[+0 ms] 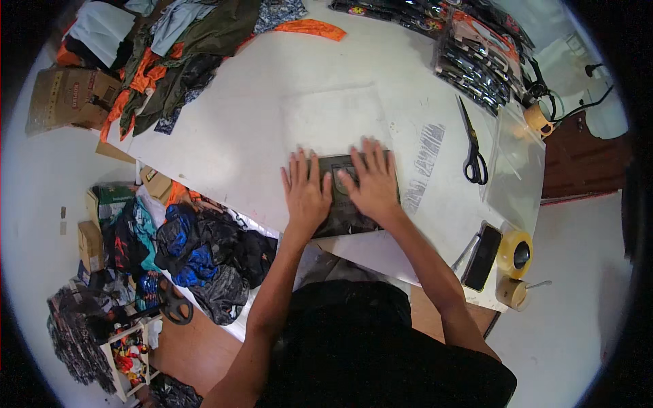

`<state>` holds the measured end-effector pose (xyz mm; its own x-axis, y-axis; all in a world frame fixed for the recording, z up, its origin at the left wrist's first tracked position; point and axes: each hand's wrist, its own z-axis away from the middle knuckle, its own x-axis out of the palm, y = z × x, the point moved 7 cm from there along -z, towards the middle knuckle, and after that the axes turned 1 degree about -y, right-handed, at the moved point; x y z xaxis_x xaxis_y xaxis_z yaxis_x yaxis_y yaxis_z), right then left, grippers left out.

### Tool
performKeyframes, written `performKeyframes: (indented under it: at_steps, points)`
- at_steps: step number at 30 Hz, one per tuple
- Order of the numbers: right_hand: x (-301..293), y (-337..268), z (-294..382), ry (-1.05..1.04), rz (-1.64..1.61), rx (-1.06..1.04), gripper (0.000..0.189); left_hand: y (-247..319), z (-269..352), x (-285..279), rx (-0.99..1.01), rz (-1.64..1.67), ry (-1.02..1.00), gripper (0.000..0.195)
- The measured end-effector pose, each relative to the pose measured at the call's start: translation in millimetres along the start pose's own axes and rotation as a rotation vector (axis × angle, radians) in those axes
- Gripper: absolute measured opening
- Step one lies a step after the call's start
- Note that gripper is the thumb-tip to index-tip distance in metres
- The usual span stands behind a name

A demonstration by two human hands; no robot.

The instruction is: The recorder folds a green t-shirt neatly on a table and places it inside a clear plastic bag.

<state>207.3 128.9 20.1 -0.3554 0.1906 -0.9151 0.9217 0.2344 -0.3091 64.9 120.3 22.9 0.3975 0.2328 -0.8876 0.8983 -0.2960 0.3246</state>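
Note:
A dark, flat rectangular package (352,219), which looks like a folded garment in clear plastic, lies on the white table at its near edge. A pale emblem shows on its upper part. My left hand (307,194) rests palm down over its left side, fingers spread and reaching past its top edge. Over the right side lies my right hand (372,186), also flat with fingers apart; its thumb points towards the emblem. Both hands press on or touch the package without gripping it. Parts of the package are hidden beneath them.
Black scissors (474,148) lie to the right on the white table (240,127), near a clear plastic sheet (515,163). A phone (482,257), a tape roll (516,254) and a cup (511,293) sit at the right corner. Garments (189,61) and packaged stacks (474,61) occupy the far side.

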Motion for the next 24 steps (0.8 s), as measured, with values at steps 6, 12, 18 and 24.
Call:
performKeyframes:
  at_steps: [6, 12, 18, 24]
  points:
    - [-30.7, 92.8, -22.4, 0.025, -0.286, 0.388, 0.055, -83.7, -17.9, -14.6, -0.182, -0.018, 0.029, 0.041]
    - [3.3, 134.8, -46.7, -0.332, -0.935, 0.617, 0.036, -132.6, -37.5, 0.0, -0.691, 0.847, -0.160, 0.034]
    - [0.9, 134.0, -51.3, -0.486, -1.086, 0.599, 0.019, -130.0, -46.3, 7.9, -0.730, 0.954, -0.503, 0.018]
    - [6.9, 146.6, -51.8, -0.506, -1.076, 0.528, 0.017, -139.2, -51.5, 7.4, -0.594, 0.947, -0.531, 0.012]
